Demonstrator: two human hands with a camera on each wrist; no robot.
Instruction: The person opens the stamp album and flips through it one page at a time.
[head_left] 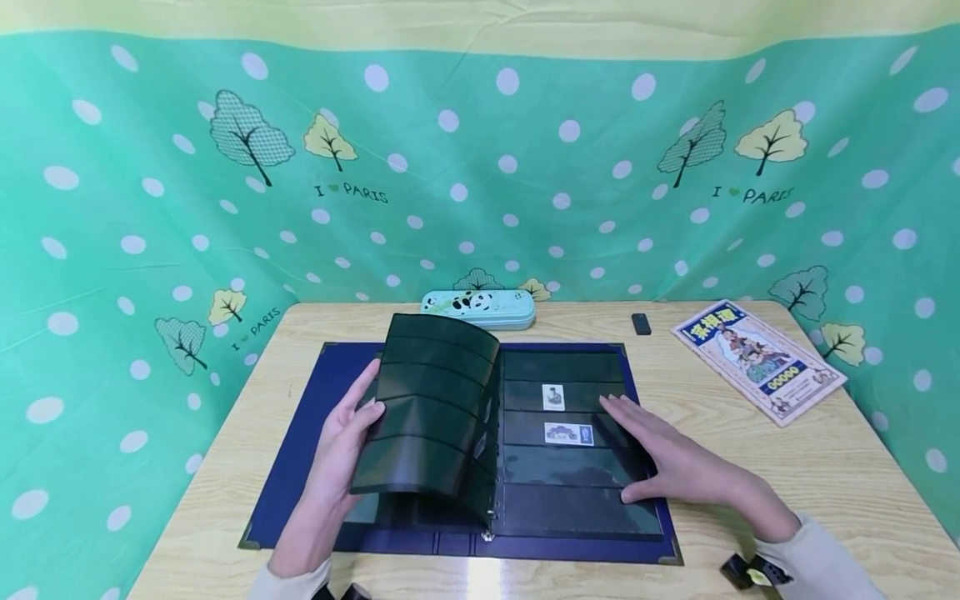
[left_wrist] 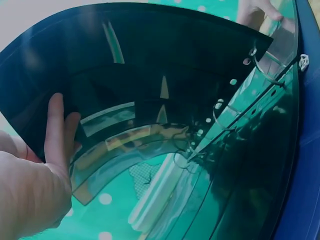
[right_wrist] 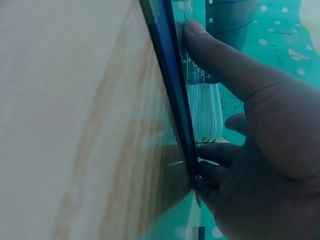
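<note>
Could crease the bowed black plastic page (head_left: pixel 427 408), pinched in left fingers (head_left: pixel 360 388), by overpulling toward desk (head_left: pixel 206 517)'s left edge, with right fingers (head_left: pixel 637 419) spread loosely.

A person's left hand (head_left: pixel 337 450) is gripping curved black pocketed pages (head_left: pixel 427 408) of a navy-blue ring-bound album (head_left: pixel 292 450) as the right hand (head_left: pixel 678 457) is resting on its right side, near two small rectangular stamps (head_left: pixel 567 433); a mint-green panda-printed case (head_left: pixel 495 310) is lying behind.
</note>
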